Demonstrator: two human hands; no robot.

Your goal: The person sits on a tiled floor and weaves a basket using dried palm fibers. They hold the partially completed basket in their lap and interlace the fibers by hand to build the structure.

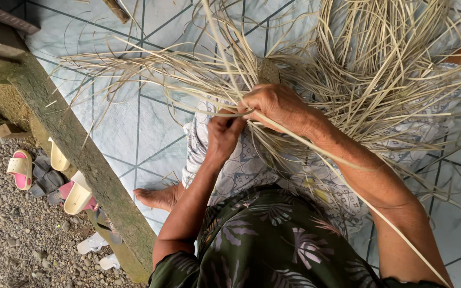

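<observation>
- Left arm: it is reaching forward from the lower left of the view, bent at the elbow, with the forearm rising toward the middle of the frame.
- Left hand: it is lying knuckles-up just below the right hand, touching it; the fingers are curling shut and pinching a few pale strips where they cross. The fingertips themselves are hidden under the hand.
- Right arm: it is coming in from the lower right, with the forearm slanting up and left across the lap.
- Right hand: it is lying back-up over the crossing point, with the fingers folding down narrowly and gripping strips; one long strip is running from under this hand down along the forearm toward the lower right corner.
- Strips: they are fanning out from the hands, a flat spray to the left over the tiled floor and a thick looping mass at the upper right; the gathered part is sitting on the lap, between and under the two hands.
- Lap: a pale patterned cloth is covering it; a bare foot is showing on the tiles to the left.
- Surroundings: a mossy concrete edge is bordering the tiles, with sandals lying on gravel beyond it.
</observation>
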